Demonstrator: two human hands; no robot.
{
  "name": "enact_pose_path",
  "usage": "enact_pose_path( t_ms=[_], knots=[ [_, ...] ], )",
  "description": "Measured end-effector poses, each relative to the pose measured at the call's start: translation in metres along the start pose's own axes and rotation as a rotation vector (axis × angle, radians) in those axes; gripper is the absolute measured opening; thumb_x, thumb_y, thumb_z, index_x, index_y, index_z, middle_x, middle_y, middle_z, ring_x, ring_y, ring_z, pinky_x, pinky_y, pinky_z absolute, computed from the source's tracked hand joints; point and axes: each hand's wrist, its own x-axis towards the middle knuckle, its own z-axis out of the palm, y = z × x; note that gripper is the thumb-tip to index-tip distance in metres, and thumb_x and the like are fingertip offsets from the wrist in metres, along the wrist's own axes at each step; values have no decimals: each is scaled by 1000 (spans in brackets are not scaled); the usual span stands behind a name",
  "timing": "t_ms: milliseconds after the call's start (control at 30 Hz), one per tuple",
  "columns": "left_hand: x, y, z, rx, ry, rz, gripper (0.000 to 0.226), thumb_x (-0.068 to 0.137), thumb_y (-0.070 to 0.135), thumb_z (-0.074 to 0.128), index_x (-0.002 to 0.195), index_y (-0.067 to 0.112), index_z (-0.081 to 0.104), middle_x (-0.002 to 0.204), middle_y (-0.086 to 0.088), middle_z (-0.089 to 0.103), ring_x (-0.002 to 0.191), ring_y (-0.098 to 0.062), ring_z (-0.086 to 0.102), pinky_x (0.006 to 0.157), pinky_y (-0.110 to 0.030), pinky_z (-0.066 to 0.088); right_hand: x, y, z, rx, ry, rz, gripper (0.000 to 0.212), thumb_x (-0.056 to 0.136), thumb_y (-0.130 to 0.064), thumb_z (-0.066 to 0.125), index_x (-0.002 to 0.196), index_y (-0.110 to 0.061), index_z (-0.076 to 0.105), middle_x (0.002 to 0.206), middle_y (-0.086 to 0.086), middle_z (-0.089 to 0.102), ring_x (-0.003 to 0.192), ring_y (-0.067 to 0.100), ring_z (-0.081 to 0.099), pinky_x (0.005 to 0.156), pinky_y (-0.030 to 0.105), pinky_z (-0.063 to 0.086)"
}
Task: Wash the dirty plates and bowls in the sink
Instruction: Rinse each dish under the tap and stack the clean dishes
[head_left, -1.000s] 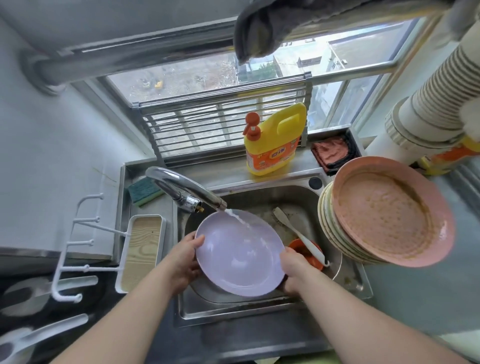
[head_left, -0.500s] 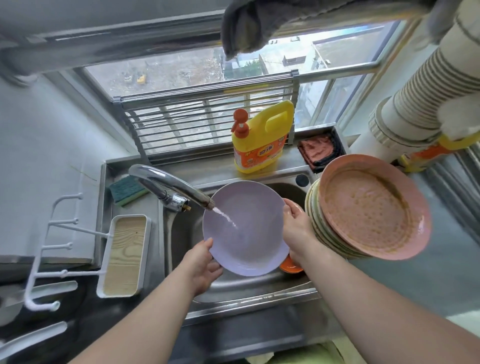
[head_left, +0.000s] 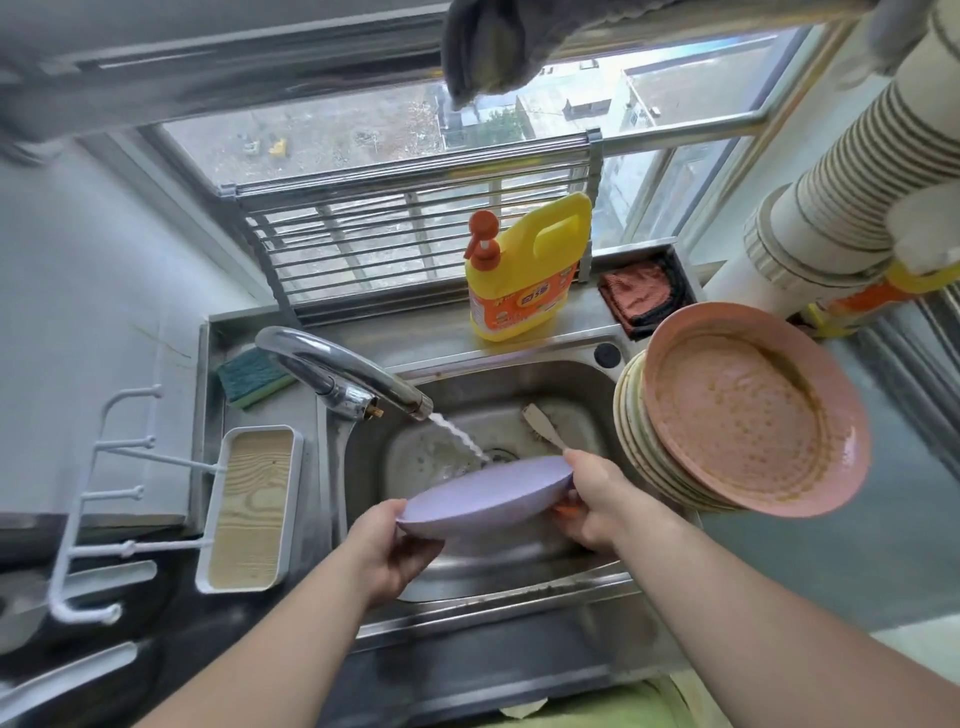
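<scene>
Over the steel sink (head_left: 597, 577) I hold a lilac plate (head_left: 483, 499), tipped away so its underside faces me. My left hand (head_left: 389, 551) grips its near left rim. My right hand (head_left: 597, 499) grips the right rim. Water runs from the tap (head_left: 343, 374) into the sink just behind the plate. A pale utensil (head_left: 543, 426) lies in the basin, and a bit of an orange item (head_left: 563, 512) shows under my right hand. A stack of dirty plates (head_left: 641, 457), topped by a pink one (head_left: 748, 410) smeared brown, stands on the right edge.
A yellow detergent bottle (head_left: 524, 275) stands behind the sink, with a folded orange cloth (head_left: 636, 291) to its right. A green sponge (head_left: 249, 374) lies behind the tap. A white tray (head_left: 249, 509) and white hook rack (head_left: 98, 499) sit left. Stacked paper cups (head_left: 852, 192) rise at right.
The plate has tipped from facing me under the stream to nearly edge-on with its underside up, lower in the sink. The water now falls past it into the basin.
</scene>
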Motion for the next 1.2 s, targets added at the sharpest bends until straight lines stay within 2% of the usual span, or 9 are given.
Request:
enact_pose_path(
  t_ms=[100, 200, 267, 333, 433, 733, 933, 1067, 1200],
  knots=[
    [0, 5, -5, -6, -4, -97, 21, 96, 8, 57, 115, 0, 62, 106, -25, 61, 82, -34, 66, 47, -42, 61, 11, 8, 3, 74, 25, 94, 36, 103, -37, 61, 120, -5, 59, 103, 20, 66, 79, 33, 69, 49, 36, 59],
    [-4, 6, -7, 39, -38, -125, 24, 93, 4, 54, 116, -1, 59, 97, -26, 61, 71, -35, 67, 49, -45, 63, 14, 10, 5, 63, 36, 87, 34, 103, -37, 60, 117, -6, 60, 101, 18, 65, 78, 31, 67, 49, 33, 57],
    [-8, 6, -8, 55, -32, -78, 30, 94, 1, 46, 122, 5, 58, 95, -22, 63, 62, -35, 67, 53, -44, 62, 9, 7, 5, 48, 24, 59, 28, 106, -32, 56, 110, -5, 61, 92, 16, 68, 76, 29, 67, 53, 35, 56],
    [-9, 8, -9, 81, -14, 24, 49, 89, -3, 38, 128, 15, 61, 113, -20, 66, 78, -38, 69, 59, -44, 62, 8, 6, 4, -45, -31, 0, 22, 105, -25, 52, 110, -10, 69, 86, 12, 75, 76, 29, 70, 60, 38, 59],
    [-12, 9, -11, 112, -16, 160, 60, 79, -7, 37, 125, 15, 69, 118, -18, 71, 99, -43, 68, 66, -46, 62, 12, 9, 6, -282, -72, -106, 26, 104, -21, 53, 105, -22, 79, 97, 7, 81, 99, 34, 75, 92, 56, 62],
    [-25, 22, -18, 140, -67, 424, 84, 74, -26, 35, 129, 26, 71, 119, -12, 75, 101, -32, 68, 70, -36, 52, 16, 26, 30, -247, -66, -187, 22, 99, -14, 57, 112, -22, 72, 106, 5, 78, 102, 32, 72, 98, 54, 59],
    [-22, 21, -19, 138, 6, 458, 68, 88, -26, 35, 116, 25, 69, 99, 0, 77, 85, -18, 70, 60, -27, 56, 10, 27, 35, -198, -135, -264, 27, 100, -9, 59, 119, -26, 68, 109, 1, 78, 103, 28, 74, 94, 49, 62],
    [-9, 12, -12, 216, 12, 396, 48, 100, -9, 44, 129, 24, 62, 122, -7, 74, 111, -29, 70, 81, -37, 54, -6, 14, 25, -259, -92, -438, 25, 96, -11, 60, 109, -31, 69, 103, -2, 77, 98, 23, 73, 77, 38, 63],
    [-4, -4, 9, 207, -41, 312, 41, 104, -5, 43, 129, 24, 61, 119, -7, 75, 104, -30, 72, 75, -38, 56, -32, 0, 6, -333, -49, -588, 34, 93, -12, 61, 119, -33, 67, 110, 3, 73, 100, 25, 72, 79, 43, 63]
  ],
)
